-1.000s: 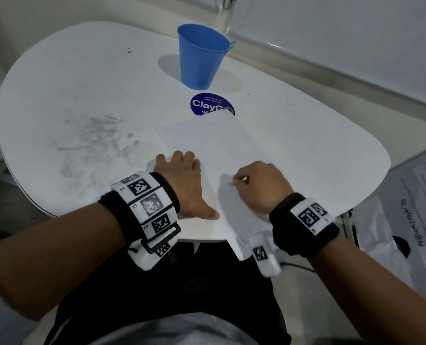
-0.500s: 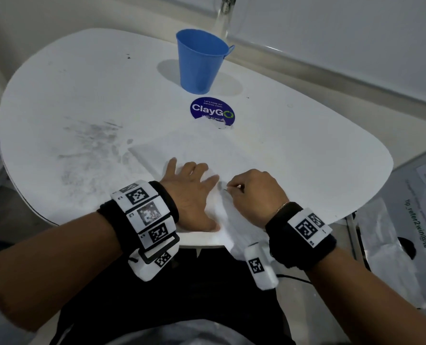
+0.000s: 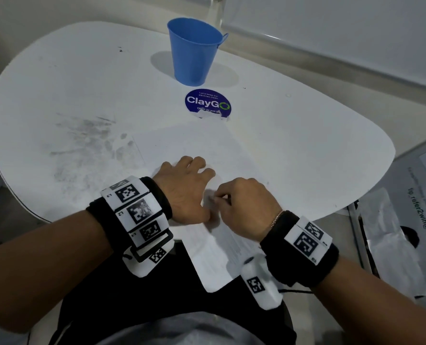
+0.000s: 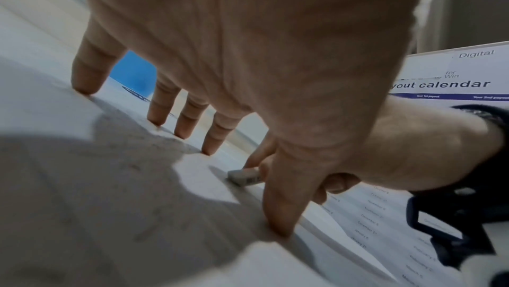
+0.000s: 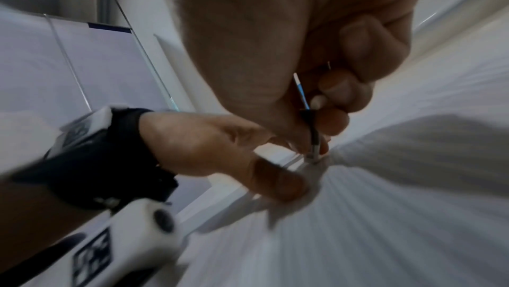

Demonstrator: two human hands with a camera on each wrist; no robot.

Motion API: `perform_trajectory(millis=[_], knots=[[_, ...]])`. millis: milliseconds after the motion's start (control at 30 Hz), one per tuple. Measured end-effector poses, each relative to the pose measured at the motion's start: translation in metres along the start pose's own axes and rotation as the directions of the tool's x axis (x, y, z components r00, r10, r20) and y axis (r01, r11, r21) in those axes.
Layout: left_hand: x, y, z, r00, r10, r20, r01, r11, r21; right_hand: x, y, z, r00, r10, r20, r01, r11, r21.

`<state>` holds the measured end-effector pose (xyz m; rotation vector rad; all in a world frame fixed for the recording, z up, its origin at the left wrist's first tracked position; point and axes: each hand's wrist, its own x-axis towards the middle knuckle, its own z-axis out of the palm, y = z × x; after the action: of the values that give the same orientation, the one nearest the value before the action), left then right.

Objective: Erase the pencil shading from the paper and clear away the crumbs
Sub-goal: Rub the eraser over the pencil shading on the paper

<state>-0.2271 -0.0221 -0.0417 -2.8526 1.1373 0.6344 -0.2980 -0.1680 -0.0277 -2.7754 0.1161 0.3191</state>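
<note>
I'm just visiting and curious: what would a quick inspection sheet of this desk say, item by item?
Surface: white table with grey smudges on its left part.
Job's things: paper lies flat, its near end hanging over the table edge; a small eraser touches it.
Clutter: blue cup upright at the far side; round ClayGo sticker just in front of it.
Grips: left hand presses the paper with spread fingers; right hand pinches the eraser.
Cables: a dark cable below the right wrist.
Surroundings: printed sheets lower down at right; pale wall behind the table.
</note>
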Motion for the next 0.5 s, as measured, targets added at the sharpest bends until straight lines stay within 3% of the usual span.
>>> perform_trajectory(millis=[167, 333, 500], knots=[[0.002, -0.004, -0.007, 0.997, 0.022, 0.067, -0.027, 0.996, 0.085, 0.025, 0.022, -0.019, 0.985, 0.150, -0.080, -0.151, 0.988, -0.010], [0.002, -0.005, -0.009, 0.997, 0.033, 0.066, -0.041, 0.993, 0.109, 0.007, -0.002, -0.006, 0.999, 0.010, 0.031, -0.009, 0.999, -0.045], [0.004, -0.002, -0.004, 0.998, 0.006, 0.068, -0.015, 0.991, 0.131, 0.027, 0.024, -0.022, 0.983, 0.158, -0.094, -0.158, 0.987, 0.011]])
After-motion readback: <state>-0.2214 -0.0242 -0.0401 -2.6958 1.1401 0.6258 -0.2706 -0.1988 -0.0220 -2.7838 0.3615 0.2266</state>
